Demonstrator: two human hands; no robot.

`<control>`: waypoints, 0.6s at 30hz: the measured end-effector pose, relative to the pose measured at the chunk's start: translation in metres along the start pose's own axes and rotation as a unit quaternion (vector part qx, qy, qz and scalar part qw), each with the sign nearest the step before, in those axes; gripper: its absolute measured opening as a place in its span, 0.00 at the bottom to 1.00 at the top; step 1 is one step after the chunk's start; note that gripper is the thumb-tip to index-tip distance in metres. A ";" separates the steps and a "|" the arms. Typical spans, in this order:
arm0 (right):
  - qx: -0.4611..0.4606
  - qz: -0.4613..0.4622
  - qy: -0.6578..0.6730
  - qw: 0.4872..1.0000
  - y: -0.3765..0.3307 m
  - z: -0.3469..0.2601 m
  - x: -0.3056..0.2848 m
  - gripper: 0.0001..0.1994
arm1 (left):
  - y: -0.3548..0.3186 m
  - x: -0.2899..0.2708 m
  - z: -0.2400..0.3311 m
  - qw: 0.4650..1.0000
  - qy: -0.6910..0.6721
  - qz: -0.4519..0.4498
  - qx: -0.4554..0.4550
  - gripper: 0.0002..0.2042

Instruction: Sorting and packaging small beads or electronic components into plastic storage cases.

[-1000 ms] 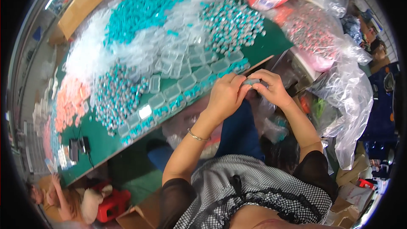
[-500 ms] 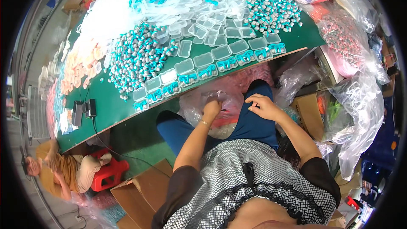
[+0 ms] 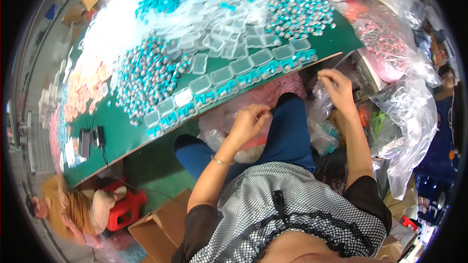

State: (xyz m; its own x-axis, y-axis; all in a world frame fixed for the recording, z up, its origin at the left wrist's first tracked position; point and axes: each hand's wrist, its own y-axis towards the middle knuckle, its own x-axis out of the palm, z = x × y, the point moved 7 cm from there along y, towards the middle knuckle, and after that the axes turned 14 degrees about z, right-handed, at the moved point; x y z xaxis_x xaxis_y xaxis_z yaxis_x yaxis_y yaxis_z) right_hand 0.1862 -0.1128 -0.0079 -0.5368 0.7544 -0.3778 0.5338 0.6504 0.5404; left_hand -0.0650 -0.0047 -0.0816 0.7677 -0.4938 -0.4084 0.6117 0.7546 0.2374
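The left hand (image 3: pixel 248 122) pinched a small clear plastic case (image 3: pixel 233 115) at frame centre, below the green surface (image 3: pixel 122 131) — probably light, stiff, slippery; best gripped by its edges. The right hand (image 3: pixel 336 87) hung half-curled, empty.

The desk (image 3: pixel 122 136) wears a matt green covering, smooth and dull; the small lidded boxes (image 3: pixel 229 73) ranged along its edge are clear plastic, glossy and catching light; the loose caps (image 3: pixel 146 75) heaped beside them look like shiny silver and turquoise plastic; the bag (image 3: pixel 414 117) at the right is thin clear film, crinkled and glinting; the carton (image 3: pixel 156 229) on the floor is plain brown cardboard, matt; the stool (image 3: pixel 127 209) is smooth red plastic; the bracelet (image 3: pixel 222 161) at the left hand (image 3: pixel 248 122) is thin bright metal; the blouse (image 3: pixel 292 214) is checked woven cloth, the trousers (image 3: pixel 287 136) matt blue cloth.
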 end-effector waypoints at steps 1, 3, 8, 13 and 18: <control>0.020 0.042 0.000 0.999 0.013 0.013 -0.008 0.07 | 0.009 0.003 0.024 1.000 -0.007 -0.005 0.013 0.09; 0.000 0.119 -0.032 0.992 0.037 0.030 -0.018 0.07 | 0.023 0.003 0.075 0.986 0.062 0.067 0.140 0.08; -0.018 0.010 -0.101 0.995 0.071 0.041 0.010 0.08 | 0.079 0.030 0.114 0.923 0.226 0.174 0.259 0.17; 0.012 -0.037 -0.161 0.986 0.087 0.046 0.036 0.10 | 0.118 0.059 0.109 0.907 0.303 0.171 0.237 0.20; 0.058 -0.078 -0.233 0.968 0.095 0.059 0.052 0.11 | 0.134 0.076 0.096 0.889 0.366 0.155 0.228 0.16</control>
State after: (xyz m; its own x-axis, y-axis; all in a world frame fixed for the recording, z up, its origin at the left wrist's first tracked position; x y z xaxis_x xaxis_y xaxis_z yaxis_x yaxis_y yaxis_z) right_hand 0.2473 -0.0070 -0.0207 -0.2779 0.5874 -0.7601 0.5545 0.7442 0.3724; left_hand 0.0941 0.0172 0.0041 0.6842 0.2469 -0.6863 0.5350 0.4696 0.7023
